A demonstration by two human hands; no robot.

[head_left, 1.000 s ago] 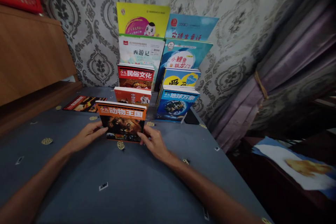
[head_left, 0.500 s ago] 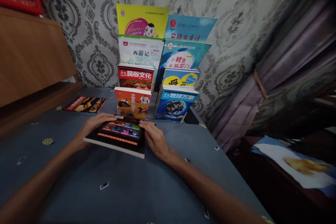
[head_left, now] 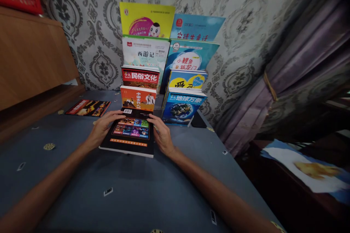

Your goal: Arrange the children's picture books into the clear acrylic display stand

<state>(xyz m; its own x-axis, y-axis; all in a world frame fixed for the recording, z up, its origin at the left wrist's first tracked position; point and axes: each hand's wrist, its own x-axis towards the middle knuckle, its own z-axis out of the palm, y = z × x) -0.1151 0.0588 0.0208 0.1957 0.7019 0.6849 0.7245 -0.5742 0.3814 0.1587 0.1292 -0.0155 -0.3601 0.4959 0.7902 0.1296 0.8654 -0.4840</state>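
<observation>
Lying flat on grey tablecloth [head_left: 82, 174], back cover up: black book [head_left: 129, 134], just before tiered book rack [head_left: 164, 80]. Gripped at both side edges, left hand [head_left: 102, 127] and right hand [head_left: 162, 136], fingers curled over far corners. Nearby, left: red magazine [head_left: 88, 107].

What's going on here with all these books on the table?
A person has both hands on a black book lying flat on the blue table, back cover up. The left hand grips its left edge, the right hand its right edge. Just behind it, a stepped rack of books stands against the patterned wall. Another book lies flat farther left.
</observation>
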